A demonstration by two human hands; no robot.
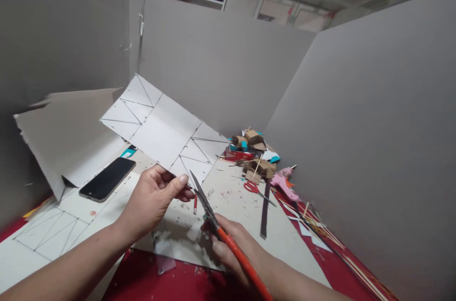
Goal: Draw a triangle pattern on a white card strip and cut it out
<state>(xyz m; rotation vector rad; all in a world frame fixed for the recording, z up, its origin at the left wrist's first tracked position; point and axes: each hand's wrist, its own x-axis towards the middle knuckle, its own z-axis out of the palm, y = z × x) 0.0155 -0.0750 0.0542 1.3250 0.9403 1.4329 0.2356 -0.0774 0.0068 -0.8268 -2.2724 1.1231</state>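
Observation:
A white sheet (162, 137) with ruled black lines and triangles is held up at a slant by my left hand (153, 196), thumb on top along its lower edge. My right hand (238, 249) is closed around scissors with orange handles (235, 253). The dark blades point up and left, beside the sheet's lower right corner and just right of my left fingertips. Below the sheet, near the blades, a small red pencil-like stick (195, 204) shows. Part of my right hand's grip is hidden behind the handles.
A black phone (107, 179) rests at left on drawn paper (53, 234), near folded white card (71, 135). Toward the right lie small red scissors (251, 187), a dark strip (264, 211), a pink glue gun (284, 182), cardboard scraps (254, 139) and thin sticks (359, 270). Grey panels surround the table.

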